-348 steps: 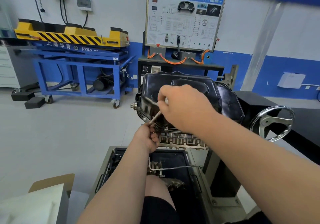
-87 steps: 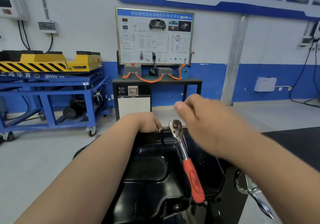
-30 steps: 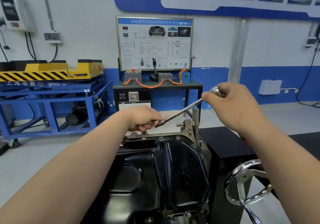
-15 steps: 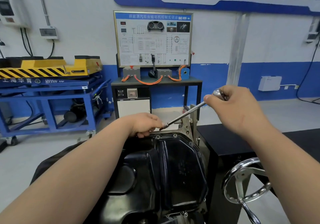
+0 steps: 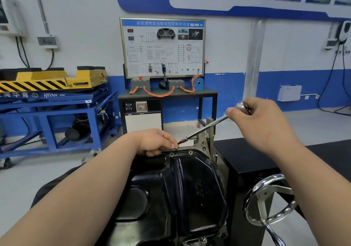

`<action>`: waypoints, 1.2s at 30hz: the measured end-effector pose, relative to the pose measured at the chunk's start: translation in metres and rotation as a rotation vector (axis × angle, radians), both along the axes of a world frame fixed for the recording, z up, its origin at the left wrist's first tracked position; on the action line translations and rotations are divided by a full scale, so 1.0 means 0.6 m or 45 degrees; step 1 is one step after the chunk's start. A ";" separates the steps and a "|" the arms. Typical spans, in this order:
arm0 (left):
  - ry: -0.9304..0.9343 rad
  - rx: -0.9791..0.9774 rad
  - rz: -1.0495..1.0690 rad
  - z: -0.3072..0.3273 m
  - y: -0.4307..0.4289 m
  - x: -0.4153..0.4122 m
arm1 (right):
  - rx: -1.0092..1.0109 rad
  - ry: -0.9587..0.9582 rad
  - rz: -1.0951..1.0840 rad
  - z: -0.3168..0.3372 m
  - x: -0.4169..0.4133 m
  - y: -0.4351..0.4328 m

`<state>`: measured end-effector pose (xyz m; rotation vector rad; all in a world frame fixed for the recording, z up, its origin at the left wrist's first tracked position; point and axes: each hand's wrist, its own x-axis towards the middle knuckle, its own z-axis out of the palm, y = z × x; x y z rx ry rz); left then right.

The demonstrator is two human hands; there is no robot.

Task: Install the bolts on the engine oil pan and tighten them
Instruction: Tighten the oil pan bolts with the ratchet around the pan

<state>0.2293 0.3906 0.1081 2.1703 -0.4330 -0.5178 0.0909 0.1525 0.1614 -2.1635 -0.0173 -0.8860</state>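
**Left hand** (image 5: 154, 143): fingers curled, tips pinching a small bolt (image 5: 176, 147). It rests at the far edge of the oil pan (image 5: 180, 188), on the flange.

**Bolt:** silvery head up, shank hidden. It stands just left of two open flange holes (image 5: 190, 152). Whether it is already started in its own hole cannot be told.

**Right hand** (image 5: 264, 126): raised, well apart from the left and to its right, clenched round the chrome top end of an extension bar (image 5: 205, 127). Any handle is hidden in the fist.

**Extension bar:** long axis slanted, from the right hand high on the right down and left to the bolt. The dark tip points at the bolt head, just beside it and seemingly not yet seated.

**Oil pan:** black, sump side up, mounted on an engine stand (image 5: 247, 156). Its long axis runs away from the wearer.

**Handwheel** (image 5: 264, 194): chrome, at the stand's near right.

**Step in hand, as judged:** bolt placement and run-down on the far flange, with other holes unfilled.

**Next move calls for:** setting the tip squarely on the bolt head, bringing the bar nearer upright in line with the shank, with the left fingers steadying until the threads catch. A slanted bar risks cross-threading or knocking the bolt off the flange.
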 end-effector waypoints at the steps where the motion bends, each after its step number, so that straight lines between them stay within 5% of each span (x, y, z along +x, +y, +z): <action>1: 0.022 -0.013 -0.007 0.000 0.002 0.000 | 0.004 -0.001 0.000 0.000 0.000 -0.001; 20: 0.109 -0.174 0.003 0.003 0.012 -0.012 | -0.014 -0.022 -0.006 -0.023 -0.006 0.015; 25: -0.022 -0.028 0.047 0.001 0.007 -0.012 | -0.174 -0.062 -0.049 -0.022 -0.015 0.032; 29: -0.342 0.267 0.104 -0.005 0.000 -0.006 | -0.415 -0.083 -0.044 -0.030 -0.019 0.059; 36: -0.451 0.416 0.096 -0.010 -0.006 0.004 | -0.605 -0.131 -0.071 -0.048 -0.012 0.080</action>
